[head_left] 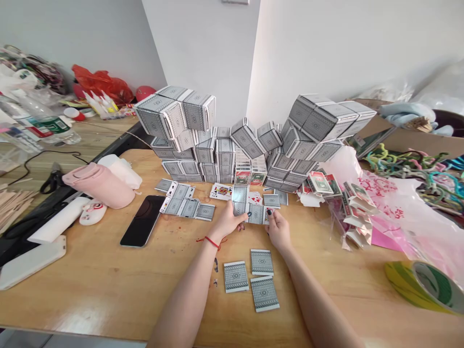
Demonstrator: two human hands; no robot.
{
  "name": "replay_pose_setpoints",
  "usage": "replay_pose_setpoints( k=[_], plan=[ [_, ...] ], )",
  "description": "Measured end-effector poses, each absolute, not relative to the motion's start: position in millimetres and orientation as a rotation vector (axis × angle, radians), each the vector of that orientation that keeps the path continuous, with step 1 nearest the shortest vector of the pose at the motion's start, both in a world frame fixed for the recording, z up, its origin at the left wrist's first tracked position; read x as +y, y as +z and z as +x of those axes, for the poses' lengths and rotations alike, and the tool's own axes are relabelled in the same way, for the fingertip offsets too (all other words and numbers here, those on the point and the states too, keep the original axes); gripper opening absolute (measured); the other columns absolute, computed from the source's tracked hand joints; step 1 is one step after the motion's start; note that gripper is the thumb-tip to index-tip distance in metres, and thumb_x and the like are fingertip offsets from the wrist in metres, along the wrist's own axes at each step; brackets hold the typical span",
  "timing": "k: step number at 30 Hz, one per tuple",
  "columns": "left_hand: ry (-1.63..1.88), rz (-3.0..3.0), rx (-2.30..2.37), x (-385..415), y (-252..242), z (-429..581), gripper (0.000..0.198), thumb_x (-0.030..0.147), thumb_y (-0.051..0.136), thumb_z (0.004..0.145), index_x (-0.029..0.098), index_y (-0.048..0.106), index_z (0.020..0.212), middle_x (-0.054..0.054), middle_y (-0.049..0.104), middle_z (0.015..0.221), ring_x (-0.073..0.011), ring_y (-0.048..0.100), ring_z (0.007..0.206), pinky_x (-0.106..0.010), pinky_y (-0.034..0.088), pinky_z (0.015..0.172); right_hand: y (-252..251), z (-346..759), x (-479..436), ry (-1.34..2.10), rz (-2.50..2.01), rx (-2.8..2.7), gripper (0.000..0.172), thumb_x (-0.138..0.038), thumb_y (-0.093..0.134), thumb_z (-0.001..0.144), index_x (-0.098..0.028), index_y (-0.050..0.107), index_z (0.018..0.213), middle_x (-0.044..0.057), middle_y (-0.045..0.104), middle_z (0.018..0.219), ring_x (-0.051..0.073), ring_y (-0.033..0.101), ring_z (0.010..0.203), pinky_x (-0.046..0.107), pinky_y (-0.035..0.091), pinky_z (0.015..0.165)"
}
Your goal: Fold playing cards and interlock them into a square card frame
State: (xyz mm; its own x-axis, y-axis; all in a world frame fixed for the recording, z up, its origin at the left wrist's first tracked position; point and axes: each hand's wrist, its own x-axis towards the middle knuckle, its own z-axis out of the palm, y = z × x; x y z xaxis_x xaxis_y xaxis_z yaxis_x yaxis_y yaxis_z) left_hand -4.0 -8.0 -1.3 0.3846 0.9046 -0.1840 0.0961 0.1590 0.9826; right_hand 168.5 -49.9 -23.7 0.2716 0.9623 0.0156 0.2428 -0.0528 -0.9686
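Observation:
Between my two hands is a joined group of playing cards [256, 213], grey patterned backs showing. My left hand [229, 221], a red string round its wrist, grips the left part with thumb and fingers. My right hand [278, 229] pinches a card at the right end. Nearer me, three square folded cards [235, 277] lie on the wooden table. Just beyond my hands are a face-up picture card [221, 191] and several loose cards [271, 200]. Left of my hands lies a spread of folded cards [183, 199].
Boxes made of cards [226, 152] are stacked at the back. Card packets [319, 182] and opened packets [358, 212] lie right, with yellow tape [395, 282] nearer. A phone [142, 221], pink tumbler [101, 183] and white power bank [32, 262] lie left.

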Motion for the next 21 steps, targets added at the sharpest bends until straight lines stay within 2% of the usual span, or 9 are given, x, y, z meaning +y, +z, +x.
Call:
replay_pose_setpoints(
  k=[12,17,21],
  plan=[
    [0.784,1.296,1.031,-9.4,-0.6,-6.0,0.040,0.035,0.061,0.070,0.019,0.035,0.097,0.004,0.054,0.066,-0.0088,0.050,0.039,-0.021,0.041,0.036,-22.7,173.1,-50.5,0.801,-1.600,-1.306,0.040,-0.055,0.037,0.080,-0.019,0.049,0.066,-0.003,0.045,0.045,0.011,0.040,0.039,0.021,0.032,0.039],
    [0.778,1.250,0.922,-17.6,2.2,2.0,0.041,0.032,0.062,0.069,0.018,0.037,0.099,0.004,0.055,0.065,-0.0063,0.048,0.039,-0.019,0.040,0.036,-18.7,168.6,-46.2,0.762,-1.670,-1.496,0.034,-0.048,0.040,0.080,-0.020,0.048,0.062,0.000,0.052,0.049,0.013,0.047,0.046,0.022,0.033,0.043],
    [0.792,1.180,0.838,-20.8,4.9,6.7,0.048,0.033,0.064,0.067,0.017,0.037,0.104,0.004,0.056,0.065,-0.0061,0.049,0.038,-0.018,0.039,0.034,-15.2,167.4,-47.6,0.892,-1.665,-1.423,0.036,-0.049,0.036,0.082,-0.021,0.042,0.060,-0.004,0.044,0.039,0.010,0.040,0.035,0.020,0.030,0.037]
  ],
)
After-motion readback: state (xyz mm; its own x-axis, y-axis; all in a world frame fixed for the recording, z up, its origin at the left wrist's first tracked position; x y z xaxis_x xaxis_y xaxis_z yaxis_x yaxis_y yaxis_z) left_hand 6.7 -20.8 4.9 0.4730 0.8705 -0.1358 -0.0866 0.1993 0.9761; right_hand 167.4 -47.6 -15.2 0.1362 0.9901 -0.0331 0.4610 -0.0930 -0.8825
